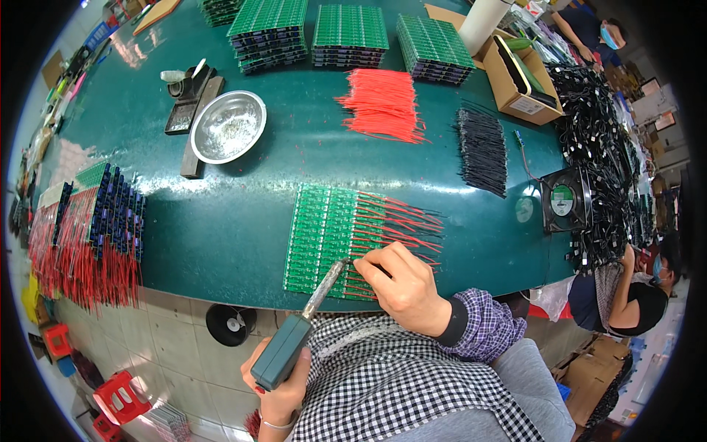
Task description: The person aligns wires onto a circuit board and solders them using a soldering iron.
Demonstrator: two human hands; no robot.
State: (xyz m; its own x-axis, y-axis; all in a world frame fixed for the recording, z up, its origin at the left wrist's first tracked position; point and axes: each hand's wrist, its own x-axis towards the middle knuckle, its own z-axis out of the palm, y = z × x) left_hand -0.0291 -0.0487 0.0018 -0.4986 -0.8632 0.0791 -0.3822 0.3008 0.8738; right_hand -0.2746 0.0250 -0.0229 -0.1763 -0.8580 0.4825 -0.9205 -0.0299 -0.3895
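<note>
My left hand (283, 390) is wrapped around the dark green handle of a soldering iron (286, 350). Its tip meets a green circuit board panel (317, 228) lying near the table's front edge. My right hand (409, 287) is closed in a pinch at the panel's right part, beside the iron's tip. A thin wire is between its fingertips, largely hidden by them. Red and dark wires (405, 217) stick out to the right from rows of the panel above my right hand.
Red wires (381, 105) and black wires (482, 149) lie in bundles behind the panel. A metal bowl (228, 127) stands left, circuit board stacks (350, 29) at the back, and wired panels (88, 228) far left. A fan (563, 200) and black cables (600, 147) are right; two people sit beyond.
</note>
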